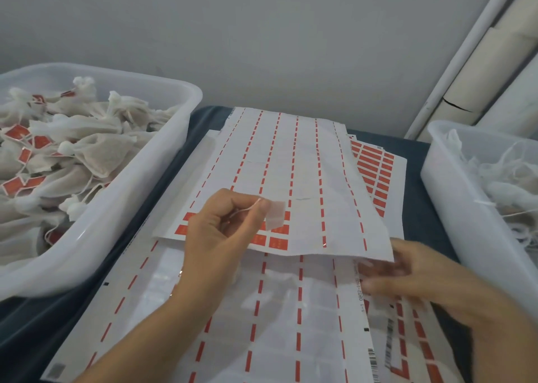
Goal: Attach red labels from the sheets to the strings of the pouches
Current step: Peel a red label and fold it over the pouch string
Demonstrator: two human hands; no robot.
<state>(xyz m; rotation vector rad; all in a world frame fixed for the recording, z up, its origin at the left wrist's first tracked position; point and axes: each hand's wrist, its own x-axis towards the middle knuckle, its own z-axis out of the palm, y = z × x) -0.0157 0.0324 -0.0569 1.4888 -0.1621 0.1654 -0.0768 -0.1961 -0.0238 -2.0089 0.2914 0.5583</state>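
My left hand [221, 231] is raised over the label sheets and pinches a thin string [247, 208] together with a label [275, 215] whose pale back faces me. A pouch [279, 283] lies on the sheets below that hand. The top label sheet [291, 179] is mostly peeled, with a few red labels [276, 241] left near its front edge. My right hand [407, 278], blurred, has its fingers at the sheet's lower right corner, reaching under it.
A white tub [163, 155] at the left is full of pouches with red labels on their strings. Another white tub [442, 179] at the right holds pouches with bare strings. More label sheets [375, 167] are stacked on the dark table. A wall is close behind.
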